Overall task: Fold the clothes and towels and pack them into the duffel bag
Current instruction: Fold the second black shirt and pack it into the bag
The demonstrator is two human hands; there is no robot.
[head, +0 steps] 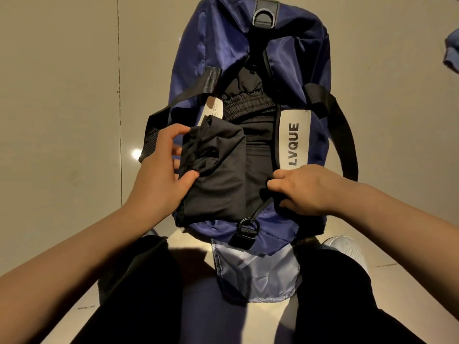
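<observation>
Left hand (159, 160) gripping a folded black garment (216, 167) at the left edge of the open mouth of the navy duffel bag (218, 45) on the floor (62, 83), black clothing with an elastic waistband (246, 103) inside, right hand (305, 189) pinching the bag's right opening edge, blue cloth (452, 53) far right.

Quantities in view: one navy duffel bag (218, 53) on the floor; two black carry handles (345, 125); two D-rings (248, 225); two black garments, one folded (218, 167), one elastic-waisted (246, 105); one blue cloth (452, 53) at the right edge; two hands (159, 165).
</observation>
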